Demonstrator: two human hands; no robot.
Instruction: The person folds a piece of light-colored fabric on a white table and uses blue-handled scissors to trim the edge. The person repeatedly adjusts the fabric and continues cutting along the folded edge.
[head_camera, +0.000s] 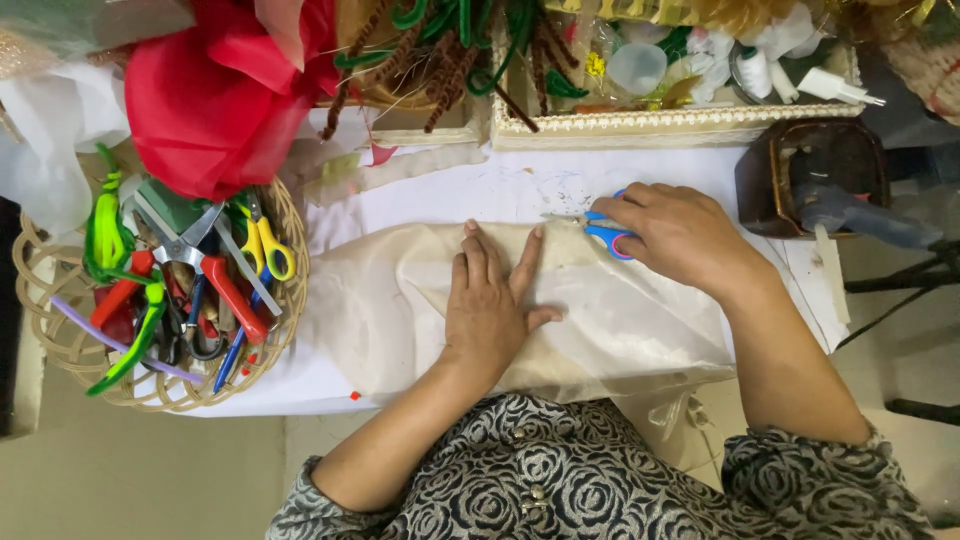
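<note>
Here the left hand (490, 300) lies flat, fingers spread, pressing the cream fabric (600, 320) beneath it. Just to its right, the right hand (675, 235) grips blue-handled scissors (608, 232) at the fabric's far edge. Well left sits a wicker basket (285, 310) of tools.

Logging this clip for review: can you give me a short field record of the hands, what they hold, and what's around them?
Left hand: flat, palm down, pressing the cream fabric
Right hand: gripping blue-handled scissors at the fabric's far edge
Work surface: white table
Left of fabric: wicker basket holding scissors, pliers and pipe cleaners
Far left: red cloth
Far side: trimmed tray of craft supplies
Right: glue gun beside a brown holder
</note>
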